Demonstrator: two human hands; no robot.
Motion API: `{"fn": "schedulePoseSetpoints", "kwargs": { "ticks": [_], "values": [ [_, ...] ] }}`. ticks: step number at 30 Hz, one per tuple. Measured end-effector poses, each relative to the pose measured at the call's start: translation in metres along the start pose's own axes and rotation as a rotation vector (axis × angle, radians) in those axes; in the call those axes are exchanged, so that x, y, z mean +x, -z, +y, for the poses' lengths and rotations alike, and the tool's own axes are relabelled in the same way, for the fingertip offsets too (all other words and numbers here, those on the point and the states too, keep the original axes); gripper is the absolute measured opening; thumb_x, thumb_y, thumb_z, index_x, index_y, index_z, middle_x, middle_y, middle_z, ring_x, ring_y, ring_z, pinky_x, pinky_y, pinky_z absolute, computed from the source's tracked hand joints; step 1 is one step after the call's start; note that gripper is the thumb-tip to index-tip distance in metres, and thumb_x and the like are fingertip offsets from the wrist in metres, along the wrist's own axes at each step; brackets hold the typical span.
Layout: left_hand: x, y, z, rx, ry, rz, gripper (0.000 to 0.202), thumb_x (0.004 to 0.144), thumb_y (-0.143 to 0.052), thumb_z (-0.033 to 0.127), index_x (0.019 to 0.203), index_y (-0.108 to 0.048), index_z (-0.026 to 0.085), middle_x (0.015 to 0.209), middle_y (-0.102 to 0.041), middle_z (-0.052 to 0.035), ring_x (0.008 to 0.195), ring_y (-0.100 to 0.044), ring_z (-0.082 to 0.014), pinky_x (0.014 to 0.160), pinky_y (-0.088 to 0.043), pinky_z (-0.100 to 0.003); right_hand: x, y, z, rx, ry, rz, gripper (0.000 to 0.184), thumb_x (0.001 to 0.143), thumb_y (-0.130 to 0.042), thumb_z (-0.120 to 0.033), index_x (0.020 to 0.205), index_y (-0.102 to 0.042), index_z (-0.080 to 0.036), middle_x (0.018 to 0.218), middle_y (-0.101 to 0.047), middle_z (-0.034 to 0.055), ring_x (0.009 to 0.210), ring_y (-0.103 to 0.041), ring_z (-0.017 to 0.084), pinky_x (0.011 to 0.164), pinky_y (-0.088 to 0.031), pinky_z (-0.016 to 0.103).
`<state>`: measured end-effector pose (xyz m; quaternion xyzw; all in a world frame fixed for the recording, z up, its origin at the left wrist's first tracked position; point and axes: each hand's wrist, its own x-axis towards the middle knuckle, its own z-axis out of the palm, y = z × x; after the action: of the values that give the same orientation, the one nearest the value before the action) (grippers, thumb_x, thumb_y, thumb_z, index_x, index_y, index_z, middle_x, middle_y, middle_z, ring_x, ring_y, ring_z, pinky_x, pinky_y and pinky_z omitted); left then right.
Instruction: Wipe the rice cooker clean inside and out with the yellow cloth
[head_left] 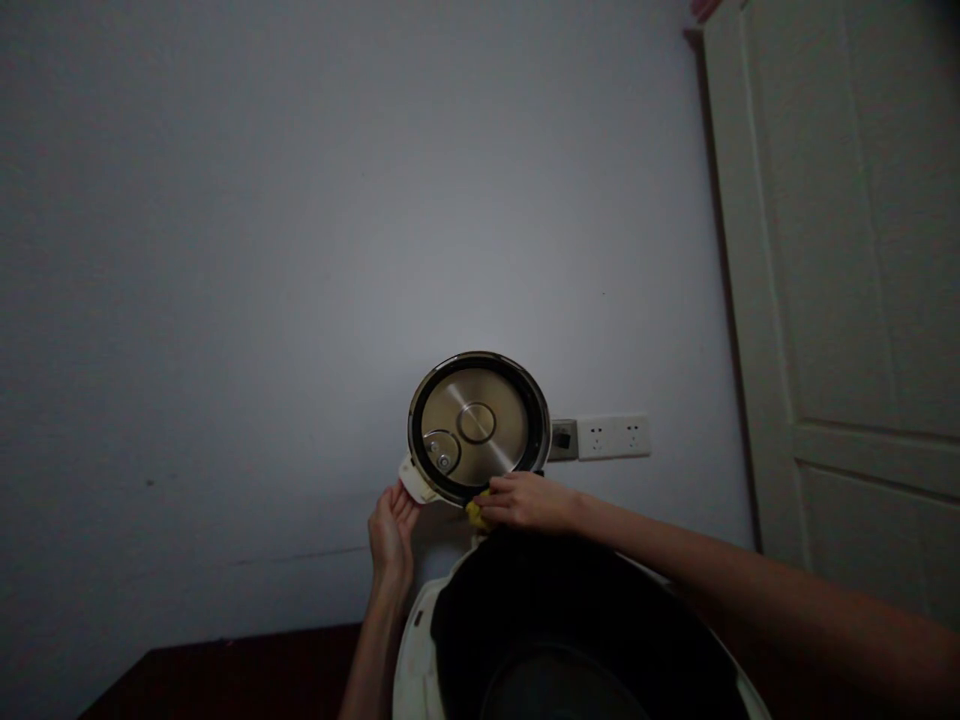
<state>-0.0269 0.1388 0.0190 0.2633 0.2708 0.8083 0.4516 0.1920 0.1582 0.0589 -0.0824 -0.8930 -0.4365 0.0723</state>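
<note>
A round lid (pixel 504 400) with a metal inner plate and dark seal ring stands raised at the back of an electric cooker. My left hand (pixel 391 530) holds the white tab at the lid's lower left, fingers against it. In my right hand (pixel 529 502) is a yellow cloth (pixel 478 514), bunched under the fingers and pressed at the lid's lower rim. Below, the cooker body (pixel 420 650) has a white rim around a dark inside; the bottom is hard to make out.
A dark red-brown tabletop (pixel 247 675) lies under the cooker. Behind is a pale wall with a white socket panel (pixel 613 436) and a grey socket holding a dark plug (pixel 562 438). A pale panelled door (pixel 862 300) stands at the right.
</note>
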Motion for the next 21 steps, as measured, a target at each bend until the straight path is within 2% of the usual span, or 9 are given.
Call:
{"fn": "schedulePoseSetpoints", "kwargs": {
  "ticks": [3, 6, 10, 15, 18, 21],
  "values": [
    [-0.001, 0.0, 0.001, 0.004, -0.002, 0.005, 0.034, 0.089, -0.038, 0.021, 0.107, -0.063, 0.007, 0.116, -0.063, -0.0193, 0.101, -0.065, -0.0197, 0.094, -0.047, -0.035, -0.006, 0.006, 0.004, -0.014, 0.009, -0.016, 0.019, 0.095, -0.045, -0.024, 0.104, -0.06, -0.018, 0.123, -0.061, 0.0057, 0.088, -0.052, 0.017, 0.063, -0.042, 0.028],
    [-0.003, -0.002, 0.003, 0.001, 0.003, 0.001, 0.031, 0.089, -0.039, 0.021, 0.102, -0.064, 0.008, 0.113, -0.065, -0.0182, 0.099, -0.066, -0.0192, 0.094, -0.047, -0.035, 0.006, 0.02, 0.015, -0.074, 0.009, 0.087, 0.024, 0.097, -0.038, -0.022, 0.111, -0.057, -0.017, 0.129, -0.057, 0.0089, 0.095, -0.053, 0.017, 0.067, -0.042, 0.028],
    [-0.003, -0.002, 0.001, 0.006, -0.026, -0.022, 0.024, 0.088, -0.046, 0.023, 0.095, -0.066, 0.011, 0.106, -0.068, -0.0137, 0.093, -0.067, -0.0176, 0.088, -0.05, -0.032, 0.05, 0.039, 0.034, -0.176, -0.055, 0.267, 0.03, 0.098, -0.033, -0.019, 0.121, -0.052, -0.014, 0.134, -0.051, 0.0127, 0.112, -0.048, 0.019, 0.077, -0.042, 0.032],
    [0.002, 0.003, -0.008, 0.079, -0.125, -0.089, 0.021, 0.077, -0.066, 0.026, 0.092, -0.069, 0.012, 0.093, -0.072, -0.0073, 0.078, -0.067, -0.0144, 0.071, -0.052, -0.023, 0.101, 0.042, 0.064, -0.264, -0.014, 0.282, 0.031, 0.099, -0.03, -0.018, 0.122, -0.05, -0.014, 0.137, -0.048, 0.0112, 0.116, -0.046, 0.021, 0.079, -0.042, 0.033],
    [0.004, 0.006, -0.011, 0.143, -0.159, -0.117, 0.029, 0.072, -0.071, 0.024, 0.098, -0.069, 0.012, 0.097, -0.072, -0.0087, 0.079, -0.067, -0.0152, 0.073, -0.051, -0.024, 0.105, 0.042, 0.09, -0.279, -0.101, 0.264, 0.028, 0.098, -0.033, -0.018, 0.12, -0.051, -0.015, 0.137, -0.048, 0.011, 0.112, -0.047, 0.022, 0.082, -0.043, 0.036],
    [0.004, 0.006, -0.011, 0.151, -0.176, -0.112, 0.034, 0.072, -0.071, 0.019, 0.105, -0.068, 0.012, 0.102, -0.071, -0.011, 0.089, -0.067, -0.0181, 0.085, -0.05, -0.03, 0.089, 0.046, 0.117, -0.283, -0.212, 0.234, 0.026, 0.096, -0.036, -0.016, 0.117, -0.052, -0.015, 0.135, -0.047, 0.0125, 0.111, -0.045, 0.023, 0.087, -0.042, 0.039]
  ]
}}
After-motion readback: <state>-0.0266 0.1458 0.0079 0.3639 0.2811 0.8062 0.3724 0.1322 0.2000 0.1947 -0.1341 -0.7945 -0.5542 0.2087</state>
